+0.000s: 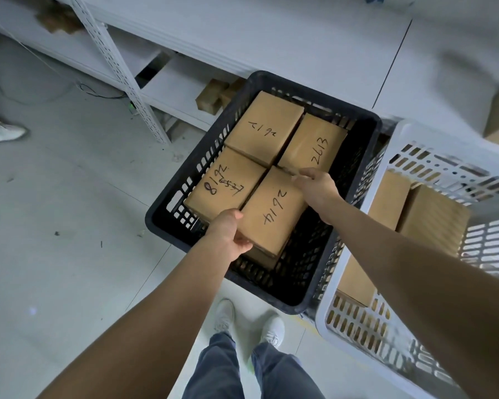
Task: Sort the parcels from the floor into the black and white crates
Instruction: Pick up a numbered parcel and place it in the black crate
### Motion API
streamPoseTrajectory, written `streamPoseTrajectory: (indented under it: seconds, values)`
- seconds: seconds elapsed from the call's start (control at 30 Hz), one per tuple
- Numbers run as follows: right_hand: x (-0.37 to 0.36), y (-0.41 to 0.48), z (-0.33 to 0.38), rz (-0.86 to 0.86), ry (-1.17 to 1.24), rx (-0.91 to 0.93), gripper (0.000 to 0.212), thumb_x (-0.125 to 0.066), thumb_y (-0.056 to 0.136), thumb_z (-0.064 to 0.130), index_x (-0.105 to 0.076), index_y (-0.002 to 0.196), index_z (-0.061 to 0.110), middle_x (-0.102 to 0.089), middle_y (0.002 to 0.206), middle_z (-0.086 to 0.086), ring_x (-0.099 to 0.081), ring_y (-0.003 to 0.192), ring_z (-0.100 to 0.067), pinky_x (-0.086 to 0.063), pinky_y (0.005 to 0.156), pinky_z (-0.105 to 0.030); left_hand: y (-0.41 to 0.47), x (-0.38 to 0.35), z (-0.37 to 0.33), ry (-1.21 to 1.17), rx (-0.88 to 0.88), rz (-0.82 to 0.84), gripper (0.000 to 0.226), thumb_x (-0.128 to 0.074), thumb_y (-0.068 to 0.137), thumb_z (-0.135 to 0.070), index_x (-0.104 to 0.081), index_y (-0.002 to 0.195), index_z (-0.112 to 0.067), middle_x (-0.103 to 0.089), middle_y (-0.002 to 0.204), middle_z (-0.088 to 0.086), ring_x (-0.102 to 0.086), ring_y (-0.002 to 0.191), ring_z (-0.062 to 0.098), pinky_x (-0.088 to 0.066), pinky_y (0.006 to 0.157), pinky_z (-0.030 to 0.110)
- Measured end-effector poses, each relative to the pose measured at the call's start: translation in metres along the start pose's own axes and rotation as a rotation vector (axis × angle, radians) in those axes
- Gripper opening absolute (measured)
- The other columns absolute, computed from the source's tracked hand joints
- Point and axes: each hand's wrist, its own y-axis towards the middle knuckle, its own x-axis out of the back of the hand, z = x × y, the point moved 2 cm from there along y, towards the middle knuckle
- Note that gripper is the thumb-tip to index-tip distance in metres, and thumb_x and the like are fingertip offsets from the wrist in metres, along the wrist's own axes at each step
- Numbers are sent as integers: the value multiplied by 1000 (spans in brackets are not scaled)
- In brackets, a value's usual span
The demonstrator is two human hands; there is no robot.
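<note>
black crate (167,210): three parcels flat on the top layer, 2612 (264,128), 2613 (314,142) and 2618 (225,182).
parcel 2614 (271,211): in the near-right slot, not yet released.
left hand (228,234): grips the near corner, thumb on top, fingers curled under.
right hand (317,188): pinches the far corner.
white crate (327,298): just beside the black one, with at least two brown parcels (432,214) inside.
floor (69,226): I see no loose parcels here.
progress: I judge it well along, and can't tell what's left out of view.
</note>
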Motion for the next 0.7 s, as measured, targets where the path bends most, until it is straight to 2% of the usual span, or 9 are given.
streamPoseTrajectory:
  seconds: [0.07,0.13,0.2,0.27,0.33,0.43,0.53,0.6,0.7]
  values:
    - [5,-6,10,-25,40,27,45,-57,91,35,-51,133,22,-51,126,-2,-47,109,-17,-36,85,-27,-11,1,-8,56,-43,-29,20,-54,93,-15,-52,109,-4,-54,105,18,-54,102,30,-49,89,44]
    - [11,-16,23,-60,68,81,44,-56,92,36,-52,133,20,-50,135,-2,-45,123,-20,-34,90,-28,-21,-1,-18,111,-131,-40,7,-53,93,-17,-54,93,-10,-53,95,12,-53,89,23,-49,70,34]
    - [18,-31,37,-99,86,158,42,-54,94,35,-53,132,17,-52,133,-1,-46,121,-17,-32,90,-26,-35,-8,-28,143,-236,-3,12,-53,93,-18,-51,82,-15,-53,84,6,-53,77,16,-43,59,27]
    - [28,-47,51,-145,103,231,41,-52,95,34,-54,131,14,-56,124,0,-48,110,-12,-33,88,-25,-51,-19,-40,162,-329,42,13,-53,92,-19,-51,80,-15,-54,79,1,-52,73,14,-43,62,23]
    - [41,-65,63,-209,114,280,40,-50,96,36,-56,128,13,-59,116,2,-51,103,-9,-36,85,-22,-67,-35,-50,201,-423,97,16,-54,91,-25,-51,76,-19,-52,80,-2,-50,79,13,-39,75,26]
    - [66,-92,77,-307,166,324,39,-49,96,40,-60,122,13,-61,103,7,-56,89,-3,-40,69,-7,-97,-65,-61,286,-563,244,19,-53,93,-31,-51,76,-22,-50,84,-1,-47,85,15,-39,80,32]
    - [96,-123,80,-469,240,339,25,-51,95,40,-64,102,20,-63,83,14,-55,75,5,-39,56,-2,-133,-92,-60,353,-691,404,16,-55,93,-29,-56,78,-23,-60,86,-2,-57,92,18,-44,91,37]
    - [114,-148,77,-608,283,338,23,-51,95,41,-64,94,21,-61,78,18,-54,70,10,-38,53,1,-157,-107,-51,415,-765,555,23,-56,92,-26,-63,70,-22,-67,75,-5,-62,84,14,-47,85,36]
    - [132,-188,61,-782,335,314,29,-50,95,43,-64,103,19,-60,80,21,-55,70,16,-37,56,4,-183,-123,-27,543,-828,786,37,-53,93,-26,-73,62,-29,-69,65,-16,-63,75,7,-46,78,31]
